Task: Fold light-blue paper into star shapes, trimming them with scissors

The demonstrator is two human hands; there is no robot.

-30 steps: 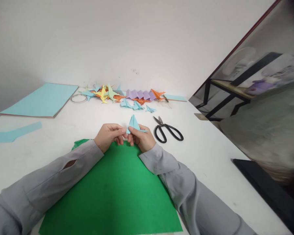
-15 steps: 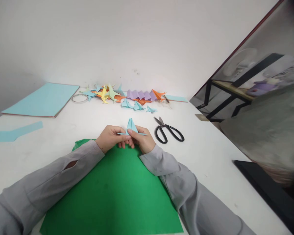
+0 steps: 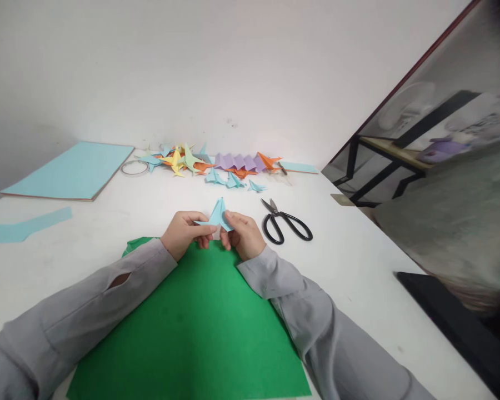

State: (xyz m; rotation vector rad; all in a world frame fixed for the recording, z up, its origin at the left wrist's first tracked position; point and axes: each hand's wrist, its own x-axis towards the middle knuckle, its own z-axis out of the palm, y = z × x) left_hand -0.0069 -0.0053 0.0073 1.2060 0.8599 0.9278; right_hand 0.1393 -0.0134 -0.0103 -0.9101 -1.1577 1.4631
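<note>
A light blue folded paper figure point(image 3: 217, 213) is held up between both hands, its pointed top facing away from me. My left hand point(image 3: 186, 232) pinches its left wing, thumb on top. On the other side, my right hand point(image 3: 245, 235) grips the right edge between thumb and fingers. Both hands are just above the far edge of a green sheet point(image 3: 191, 328). To the right of my right hand lie black-handled scissors point(image 3: 284, 220), blades slightly apart. Three small blue folded papers point(image 3: 234, 180) rest beyond the hands.
Along the wall sits a pile of colourful folded paper figures point(image 3: 179, 161) beside a purple pleated paper point(image 3: 239, 162). A stack of blue sheets point(image 3: 73, 169), a wire coil point(image 3: 134, 168) and a blue strip point(image 3: 29, 225) lie left. A dark flat object point(image 3: 445, 328) is at the right edge.
My right thumb has moved from the figure's middle to its right edge, and the hands are slightly farther apart. The figure's right wing is now bent down, its top tilted a little.
</note>
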